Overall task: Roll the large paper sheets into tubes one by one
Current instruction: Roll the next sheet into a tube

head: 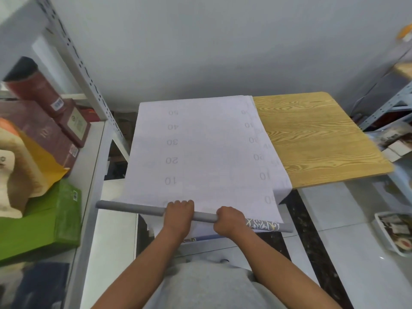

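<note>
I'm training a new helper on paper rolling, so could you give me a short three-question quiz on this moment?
1. True or false: both hands grip the grey roll.
2. The wooden table is bare on which side of the paper sheets: A) the person's left, B) the person's right?
3. What printed number lies nearest the left hand?

Key: 1 true, the right hand too; 2 B; 3 10.

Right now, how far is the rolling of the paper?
Only begun: both the left hand and right hand grip a thin grey roll at the near edge. Nearly the whole top sheet lies flat on the table. More sheets appear underneath.
</note>
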